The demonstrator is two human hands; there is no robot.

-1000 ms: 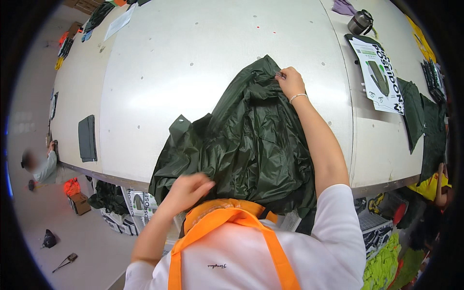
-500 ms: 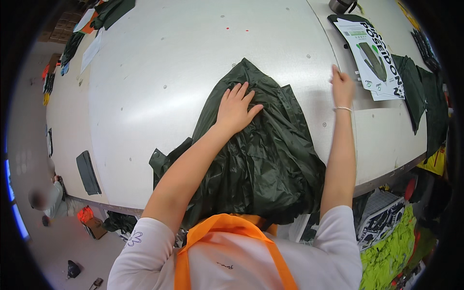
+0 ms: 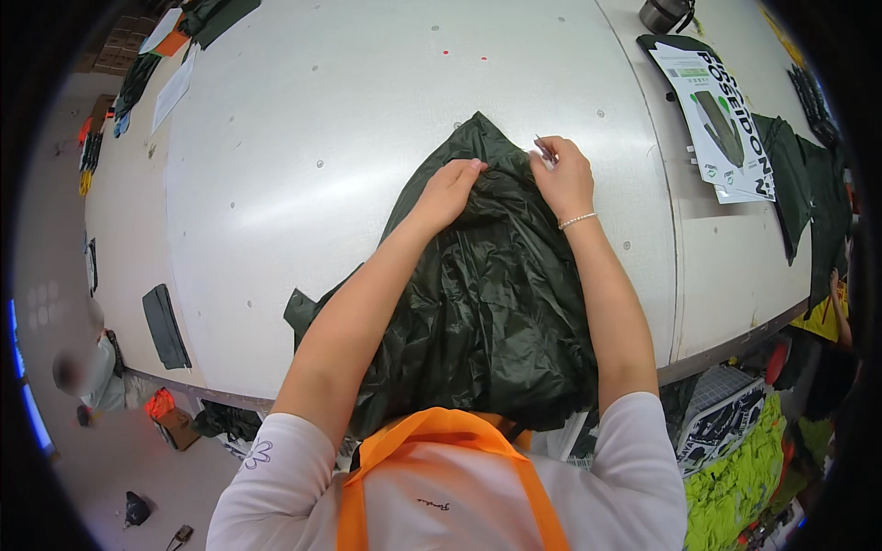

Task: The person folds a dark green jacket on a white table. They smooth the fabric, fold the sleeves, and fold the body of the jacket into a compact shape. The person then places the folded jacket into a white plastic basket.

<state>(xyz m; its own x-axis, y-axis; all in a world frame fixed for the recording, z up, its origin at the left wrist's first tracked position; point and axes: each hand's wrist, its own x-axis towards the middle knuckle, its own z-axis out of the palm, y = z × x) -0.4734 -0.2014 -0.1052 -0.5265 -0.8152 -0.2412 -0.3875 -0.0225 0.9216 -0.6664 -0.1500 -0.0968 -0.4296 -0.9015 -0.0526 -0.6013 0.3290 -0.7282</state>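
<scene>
A dark green, shiny, thin-coated garment point(image 3: 496, 303) lies crumpled in front of me, its pointed end toward the far side and its near part hanging at the table edge. My left hand point(image 3: 447, 195) pinches the cloth near that pointed end, thumb and fingers together. Just right of it, at the garment's right edge, my right hand point(image 3: 567, 176) is closed around a small pointed metal tool point(image 3: 545, 150). The tool's tip sticks out past the fingers; its exact kind is too small to make out.
The garment rests on a wide white table point(image 3: 303, 220). Printed sheets point(image 3: 721, 119) lie on dark green clothing at the right, with a metal pot point(image 3: 663, 14) beyond. A folded dark piece point(image 3: 165, 326) lies at the left. Another person point(image 3: 96, 372) is at the left edge.
My right hand has come left from the bare table to the garment's edge. My left hand has gone from lying flat with spread fingers to pinching the cloth.
</scene>
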